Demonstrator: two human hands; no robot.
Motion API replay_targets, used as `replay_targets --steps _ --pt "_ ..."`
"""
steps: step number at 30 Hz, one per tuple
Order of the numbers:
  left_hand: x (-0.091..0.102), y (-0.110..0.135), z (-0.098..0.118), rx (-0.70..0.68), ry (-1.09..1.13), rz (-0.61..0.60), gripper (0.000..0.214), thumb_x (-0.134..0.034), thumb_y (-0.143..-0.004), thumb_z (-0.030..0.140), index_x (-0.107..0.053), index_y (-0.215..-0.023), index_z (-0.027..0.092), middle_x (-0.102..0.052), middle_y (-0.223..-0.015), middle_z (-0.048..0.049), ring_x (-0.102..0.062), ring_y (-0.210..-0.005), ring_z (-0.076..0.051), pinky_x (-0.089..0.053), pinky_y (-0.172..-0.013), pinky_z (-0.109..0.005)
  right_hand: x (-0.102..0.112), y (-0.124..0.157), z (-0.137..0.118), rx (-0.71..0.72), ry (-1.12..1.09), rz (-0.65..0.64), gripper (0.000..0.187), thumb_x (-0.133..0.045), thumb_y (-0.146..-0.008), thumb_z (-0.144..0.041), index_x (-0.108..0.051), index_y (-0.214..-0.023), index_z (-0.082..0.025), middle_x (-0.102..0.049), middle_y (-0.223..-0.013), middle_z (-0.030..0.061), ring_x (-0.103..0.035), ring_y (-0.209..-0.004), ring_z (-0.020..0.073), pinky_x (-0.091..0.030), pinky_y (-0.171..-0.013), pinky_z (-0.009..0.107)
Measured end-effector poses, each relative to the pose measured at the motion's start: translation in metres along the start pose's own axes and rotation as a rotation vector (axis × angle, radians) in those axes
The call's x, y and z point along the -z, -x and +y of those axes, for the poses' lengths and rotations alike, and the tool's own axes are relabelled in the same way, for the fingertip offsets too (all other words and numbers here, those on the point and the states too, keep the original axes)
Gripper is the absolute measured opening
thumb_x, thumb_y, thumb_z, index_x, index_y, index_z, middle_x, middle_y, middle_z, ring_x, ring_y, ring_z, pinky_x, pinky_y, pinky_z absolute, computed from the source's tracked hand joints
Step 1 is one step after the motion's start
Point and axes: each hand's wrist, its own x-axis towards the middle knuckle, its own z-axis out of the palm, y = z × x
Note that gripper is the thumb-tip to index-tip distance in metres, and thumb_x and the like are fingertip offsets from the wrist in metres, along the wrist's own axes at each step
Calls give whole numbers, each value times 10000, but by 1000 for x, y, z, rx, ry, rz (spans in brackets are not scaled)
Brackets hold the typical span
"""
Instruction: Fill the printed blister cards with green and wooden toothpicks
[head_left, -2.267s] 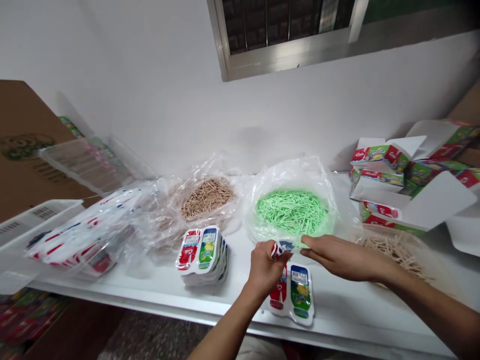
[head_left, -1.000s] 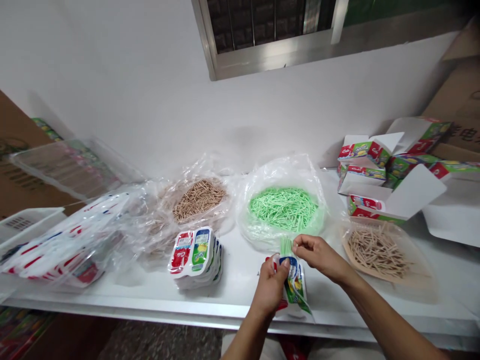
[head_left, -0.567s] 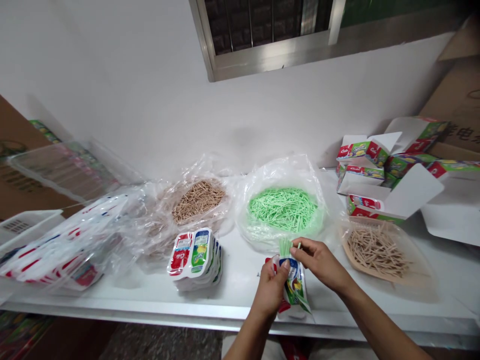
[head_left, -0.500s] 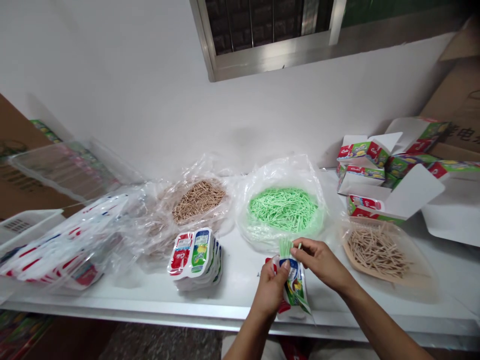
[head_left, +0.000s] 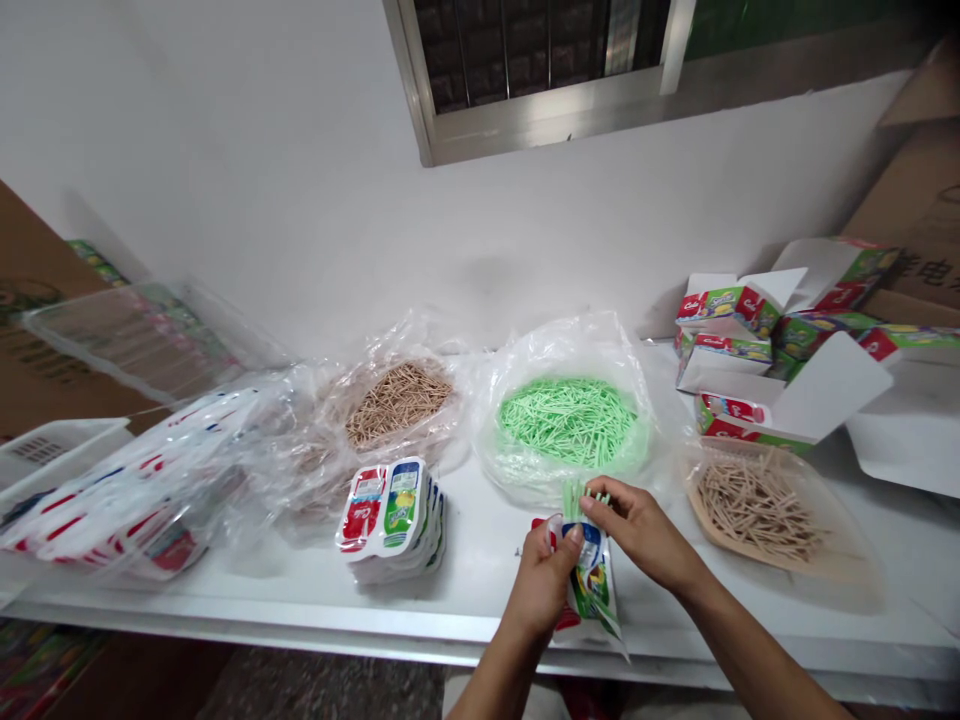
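Observation:
My left hand (head_left: 541, 578) is closed around a printed red, green and blue packet (head_left: 594, 580) at the table's front. A bunch of thin pale green sticks (head_left: 572, 498) stands up out of the packet's top end. My right hand (head_left: 641, 530) pinches at the sticks' upper right side, with thumb and fingertips together. Beyond both hands lies an open clear bag (head_left: 491, 450) with a heap of green sticks (head_left: 566, 418). The packet's left part is hidden behind my left hand.
Left of my hands stands a stack of two-part printed packs (head_left: 384, 510). Behind it, brown sticks (head_left: 401, 400) lie in a clear bag. To the right are a tray of brown sticks (head_left: 757, 505) and open printed boxes (head_left: 731, 310). Wrapped packs (head_left: 127, 490) fill the far left.
The green sticks at the packet's top have fanned out slightly under my right fingertips. Both hands and the packet stay in nearly the same place.

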Motion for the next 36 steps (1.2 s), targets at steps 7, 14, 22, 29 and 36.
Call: replay_targets --steps 7,14,22,29,36 --pt "2 1 -3 42 33 68 323 -749 -687 377 -660 -829 101 -606 -676 -17 -494 -610 -107 -387 -639 -230 4 2 1 -14 145 14 143 -513 -843 -302 -540 -750 -196 -411 -576 -58 -385 -550 107 -335 -526 220" --pt "1 1 -3 24 -59 -5 322 -715 -719 403 -622 -782 101 -578 -660 -15 -480 -612 -113 -374 -621 -229 -2 3 -4 47 124 87 209 -510 -865 -388 -559 -963 -210 -579 -826 -7 -531 -760 149 -413 -690 251" --pt "0 6 1 37 -71 -10 333 -699 -727 422 -602 -775 107 -557 -644 -12 -484 -616 -121 -383 -615 -236 -2 4 -3 67 155 170 188 -492 -865 -345 -514 -749 -200 -490 -674 -28 -466 -647 133 -383 -616 248" --pt "1 6 3 48 -123 -53 351 -700 -719 443 -605 -784 111 -550 -678 -14 -477 -640 -127 -378 -621 -238 -3 5 -8 42 -2 55 278 -450 -900 -406 -563 -1057 -206 -603 -777 4 -565 -777 168 -428 -733 280" --pt "3 8 3 51 -155 -75 377 -679 -732 467 -586 -782 104 -522 -658 -14 -433 -603 -113 -352 -600 -237 1 4 -6 48 63 118 303 -447 -899 -419 -536 -718 -192 -527 -670 -12 -508 -671 143 -420 -647 251"
